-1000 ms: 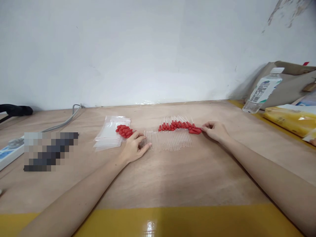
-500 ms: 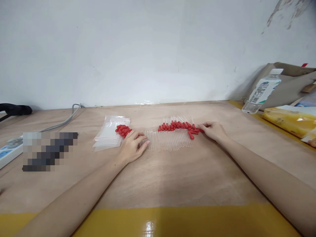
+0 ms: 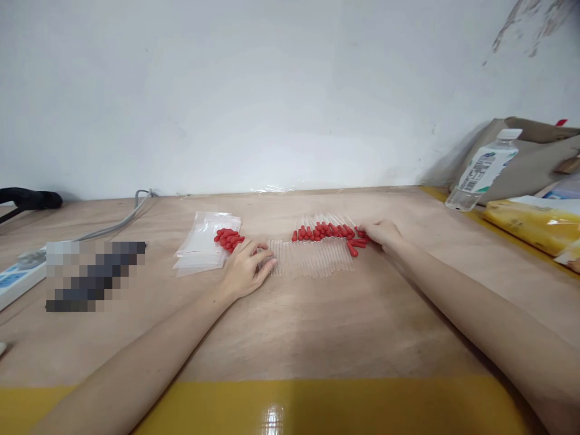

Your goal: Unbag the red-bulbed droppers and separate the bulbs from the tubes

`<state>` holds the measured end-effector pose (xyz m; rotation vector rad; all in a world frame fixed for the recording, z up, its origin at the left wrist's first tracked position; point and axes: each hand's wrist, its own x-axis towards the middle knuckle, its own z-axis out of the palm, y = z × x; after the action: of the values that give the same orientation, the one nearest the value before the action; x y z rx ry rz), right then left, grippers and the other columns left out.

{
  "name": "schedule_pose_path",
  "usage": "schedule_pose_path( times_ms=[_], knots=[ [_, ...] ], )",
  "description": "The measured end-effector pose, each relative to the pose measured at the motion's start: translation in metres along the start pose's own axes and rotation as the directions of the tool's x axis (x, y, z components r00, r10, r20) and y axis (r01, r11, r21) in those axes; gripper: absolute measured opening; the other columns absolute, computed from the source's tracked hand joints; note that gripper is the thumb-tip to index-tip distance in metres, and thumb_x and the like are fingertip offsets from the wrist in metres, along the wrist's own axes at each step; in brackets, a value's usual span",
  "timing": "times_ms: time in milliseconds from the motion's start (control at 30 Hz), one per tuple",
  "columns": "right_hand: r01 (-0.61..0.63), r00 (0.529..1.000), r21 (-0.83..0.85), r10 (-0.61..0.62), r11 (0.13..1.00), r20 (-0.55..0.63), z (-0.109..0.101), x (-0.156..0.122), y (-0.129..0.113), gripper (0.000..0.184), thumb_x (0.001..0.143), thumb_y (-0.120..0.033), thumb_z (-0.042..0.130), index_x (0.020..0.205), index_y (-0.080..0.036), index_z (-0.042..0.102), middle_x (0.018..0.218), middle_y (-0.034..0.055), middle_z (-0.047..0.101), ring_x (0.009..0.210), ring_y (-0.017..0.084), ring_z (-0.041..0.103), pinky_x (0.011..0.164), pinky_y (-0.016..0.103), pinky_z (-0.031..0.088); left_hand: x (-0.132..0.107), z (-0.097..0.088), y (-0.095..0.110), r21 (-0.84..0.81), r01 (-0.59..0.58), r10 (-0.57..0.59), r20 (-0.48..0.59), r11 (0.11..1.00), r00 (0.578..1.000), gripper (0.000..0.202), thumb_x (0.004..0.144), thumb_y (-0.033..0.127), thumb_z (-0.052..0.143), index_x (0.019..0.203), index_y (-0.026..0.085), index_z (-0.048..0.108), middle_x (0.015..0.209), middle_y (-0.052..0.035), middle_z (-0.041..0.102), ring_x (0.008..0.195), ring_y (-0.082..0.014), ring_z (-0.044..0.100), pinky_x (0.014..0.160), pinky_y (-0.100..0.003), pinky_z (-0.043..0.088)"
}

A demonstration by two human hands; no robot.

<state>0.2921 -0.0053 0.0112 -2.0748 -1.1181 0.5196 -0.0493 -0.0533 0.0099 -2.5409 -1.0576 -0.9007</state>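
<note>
Clear glass dropper tubes (image 3: 321, 258) lie side by side in a row at the middle of the table. Behind them is a heap of red rubber bulbs (image 3: 333, 230), with more clear tubes (image 3: 326, 218) sticking out at the back. My left hand (image 3: 248, 267) rests at the left end of the front row, fingers apart and curved over the tube ends. Beside it, more red bulbs (image 3: 228, 237) lie on a stack of clear plastic bags (image 3: 199, 244). My right hand (image 3: 383, 234) is closed in a pinch at the right end of the heap, fingertips on a red bulb.
A power strip (image 3: 22, 275) with a grey cable (image 3: 115, 228) and a blurred dark object (image 3: 97, 278) lie at left. At right stand a water bottle (image 3: 484, 169) and a grey bag (image 3: 534, 157), near a yellow packet (image 3: 530, 220). A wall (image 3: 272, 96) closes the back.
My right hand has shifted slightly left and up along the red bulbs. My left hand stays at the tube ends; the whole view has moved a little.
</note>
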Motion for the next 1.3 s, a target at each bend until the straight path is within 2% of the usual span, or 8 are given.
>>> schedule_pose_path(
  times_ms=[267,400,500,667,767,1100,1200,1300],
  knots=[
    [0.146,0.989,0.129,-0.142,0.981,-0.044,-0.011,-0.004,-0.007,0.022,0.069,-0.037,0.056,0.076,-0.017,0.064,0.077,0.0048,0.064,0.067,0.015,0.057,0.058,0.026,0.045,0.001,-0.002,0.002,-0.002,0.011,-0.011,-0.009,1.0,1.0,0.03,0.083,0.03,0.051,0.109,0.017,0.056,0.1,-0.0087,0.057,0.093,-0.0214,0.05,0.081,-0.037,0.043],
    [0.441,0.892,0.093,-0.426,0.893,-0.149,-0.013,-0.019,0.004,0.025,0.075,-0.039,0.053,0.086,-0.018,0.06,0.089,0.0062,0.064,0.076,0.017,0.058,0.067,0.03,0.044,0.001,-0.003,0.002,-0.006,0.013,-0.013,-0.024,1.0,1.0,0.033,0.082,0.03,0.051,0.112,0.018,0.054,0.102,-0.0091,0.057,0.096,-0.0224,0.051,0.084,-0.039,0.044],
    [0.657,0.752,0.101,-0.641,0.747,-0.155,-0.009,-0.046,0.008,0.024,0.079,-0.038,0.05,0.088,-0.018,0.058,0.088,0.0077,0.063,0.079,0.019,0.058,0.07,0.032,0.044,0.002,-0.003,0.005,-0.002,-0.027,0.026,-0.083,1.0,0.996,0.038,0.082,0.027,0.051,0.12,0.019,0.049,0.112,-0.0104,0.055,0.105,-0.0235,0.05,0.09,-0.041,0.042],
    [0.948,0.298,-0.115,-0.955,0.297,-0.016,0.004,-0.1,0.0,0.024,0.081,-0.023,0.051,0.104,-0.02,0.059,0.083,0.005,0.064,0.082,0.02,0.052,0.082,0.04,0.034,0.004,-0.005,0.018,0.046,-0.172,0.176,-0.105,0.984,0.979,0.043,0.085,0.02,0.048,0.127,0.02,0.043,0.128,-0.011,0.048,0.122,-0.0249,0.041,0.097,-0.044,0.039],
    [0.98,0.164,-0.114,-0.986,0.164,-0.009,0.016,-0.121,-0.006,0.02,0.082,-0.018,0.05,0.095,-0.023,0.063,0.082,0.0037,0.063,0.078,0.018,0.049,0.078,0.038,0.032,0.004,-0.004,0.026,0.026,-0.278,0.28,-0.083,0.96,0.957,0.035,0.085,0.02,0.05,0.12,0.017,0.05,0.126,-0.0119,0.051,0.122,-0.0239,0.042,0.098,-0.043,0.04],
    [0.989,0.113,-0.088,-0.993,0.116,-0.039,0.03,-0.138,-0.01,0.018,0.082,-0.027,0.054,0.098,-0.023,0.063,0.085,0.0032,0.064,0.078,0.016,0.051,0.077,0.037,0.033,0.002,0.005,0.043,-0.031,-0.335,0.329,-0.12,0.942,0.937,0.018,0.085,0.021,0.051,0.099,0.014,0.06,0.097,-0.0067,0.068,0.096,-0.017,0.062,0.086,-0.032,0.052],
    [0.99,0.078,-0.113,-0.997,0.079,-0.012,0.03,-0.137,-0.012,0.027,0.081,-0.035,0.055,0.104,-0.022,0.06,0.095,0.0055,0.065,0.086,0.019,0.054,0.081,0.039,0.036,0.003,0.003,0.048,0.015,-0.363,0.362,-0.127,0.932,0.924,0.016,0.086,0.022,0.049,0.095,0.015,0.06,0.095,-0.0059,0.068,0.092,-0.0164,0.063,0.084,-0.03,0.053],
    [0.994,0.034,-0.101,-0.999,0.034,-0.004,0.033,-0.136,-0.012,0.022,0.084,-0.029,0.053,0.103,-0.02,0.06,0.095,0.0047,0.066,0.089,0.018,0.055,0.078,0.034,0.041,0.005,0.0,0.051,0.059,-0.402,0.407,-0.13,0.914,0.904,0.014,0.085,0.022,0.05,0.091,0.014,0.061,0.093,-0.0061,0.069,0.089,-0.0167,0.064,0.083,-0.031,0.054]
  ],
)
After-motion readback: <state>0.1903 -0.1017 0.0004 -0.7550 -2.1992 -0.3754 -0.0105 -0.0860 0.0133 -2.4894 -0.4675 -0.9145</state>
